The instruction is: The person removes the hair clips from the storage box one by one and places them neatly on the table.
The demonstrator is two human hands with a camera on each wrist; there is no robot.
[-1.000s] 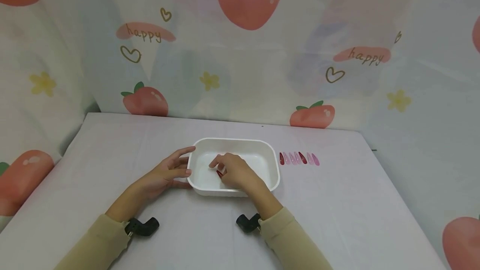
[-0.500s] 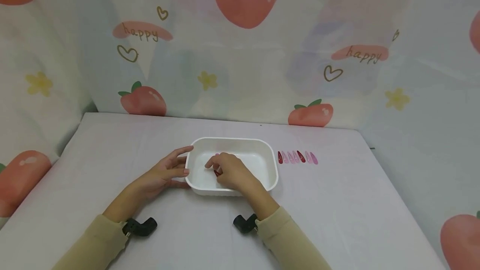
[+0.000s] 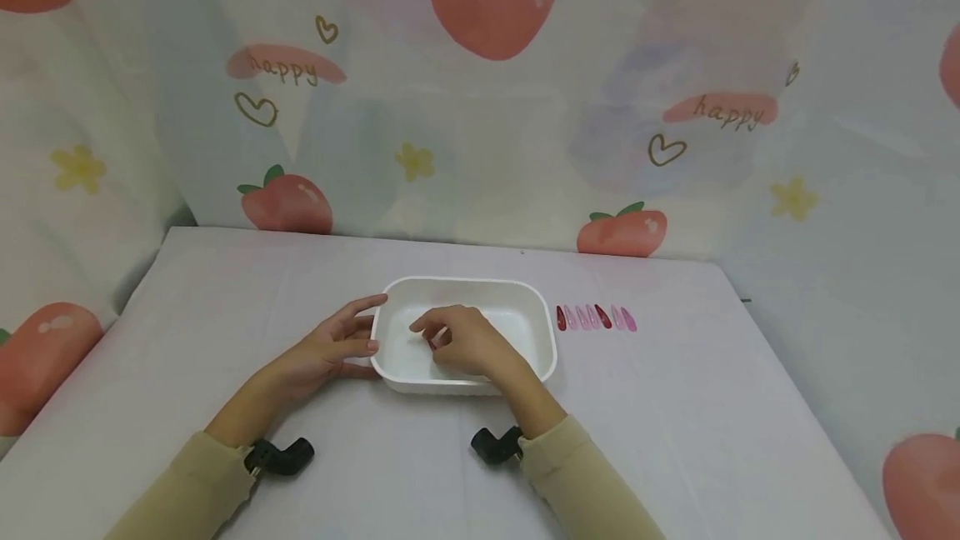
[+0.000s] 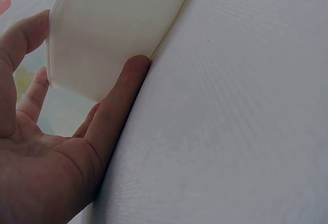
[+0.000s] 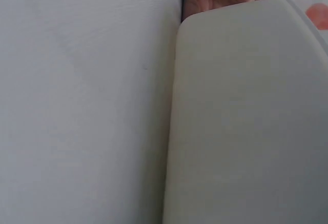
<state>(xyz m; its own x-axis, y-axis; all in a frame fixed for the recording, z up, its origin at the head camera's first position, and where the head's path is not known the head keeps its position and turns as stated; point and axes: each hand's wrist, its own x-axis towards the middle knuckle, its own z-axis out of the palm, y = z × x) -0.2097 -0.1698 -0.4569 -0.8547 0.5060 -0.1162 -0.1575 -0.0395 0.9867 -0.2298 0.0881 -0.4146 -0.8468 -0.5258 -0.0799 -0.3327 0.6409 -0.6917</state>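
A white plastic tray [image 3: 465, 387] with rounded corners stands on the table. My left hand [image 3: 318, 357] rests against its left end, fingers spread and mostly straight; in the left wrist view the fingertips touch the rim and end wall. My right hand [image 3: 468, 344] is inside the tray with its fingers bent. Thumb and forefinger pinch a small dark red hair clip [image 3: 432, 344], mostly hidden by the hand. In the right wrist view the tray's side wall hides the right hand's work.
Right of the tray lies a row of several snap hair clips [image 3: 592, 317], dark red and pink. A white cloth [image 3: 712, 407] covers the table. A fruit-print curtain [image 3: 487, 140] hangs behind it. Each wrist carries a black camera mount [image 3: 281, 457].
The right hand's fingers have drawn in around the red clip, which shows less now. A bit of pink seen behind the hand half a second ago is hidden. The left hand stays put.
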